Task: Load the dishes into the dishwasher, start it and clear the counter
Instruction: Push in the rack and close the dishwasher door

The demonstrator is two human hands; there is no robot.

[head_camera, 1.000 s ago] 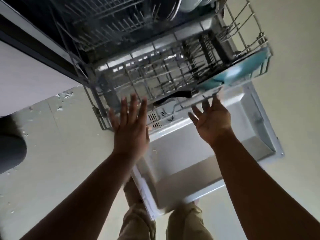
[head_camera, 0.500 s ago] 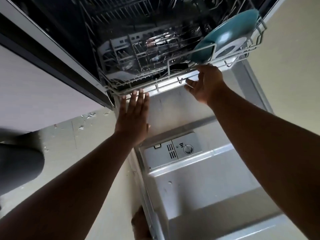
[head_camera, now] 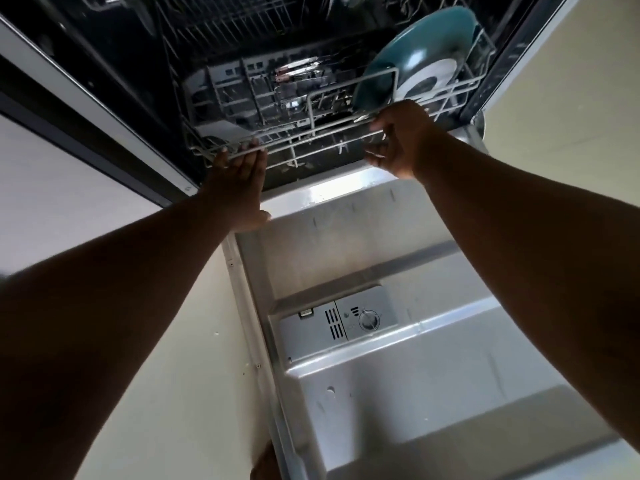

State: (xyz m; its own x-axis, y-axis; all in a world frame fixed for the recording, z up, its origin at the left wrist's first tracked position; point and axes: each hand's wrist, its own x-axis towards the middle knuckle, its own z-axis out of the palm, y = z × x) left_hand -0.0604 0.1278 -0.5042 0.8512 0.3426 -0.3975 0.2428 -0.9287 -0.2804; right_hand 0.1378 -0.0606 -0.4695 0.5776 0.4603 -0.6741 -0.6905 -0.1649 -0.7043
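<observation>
The dishwasher's grey wire lower rack (head_camera: 311, 140) sits nearly all the way inside the dark tub. A teal plate (head_camera: 415, 53) stands on edge at the rack's front right. My left hand (head_camera: 239, 181) presses straight fingers against the rack's front rim at its left end. My right hand (head_camera: 401, 136) is at the rim's right end, just below the plate, with its fingers curled over the front wire. A grey cutlery basket (head_camera: 242, 88) with some shiny pieces stands in the rack behind the rim.
The dishwasher door (head_camera: 381, 393) lies open and flat below my arms, with the detergent dispenser (head_camera: 336, 322) in its middle. The upper rack (head_camera: 221, 26) shows dimly above. A white cabinet front (head_camera: 52, 188) is on the left, pale floor (head_camera: 173, 341) beside the door.
The lower rack has slid from fully pulled out over the door to nearly inside the tub. Both hands followed it forward and now touch its front rim.
</observation>
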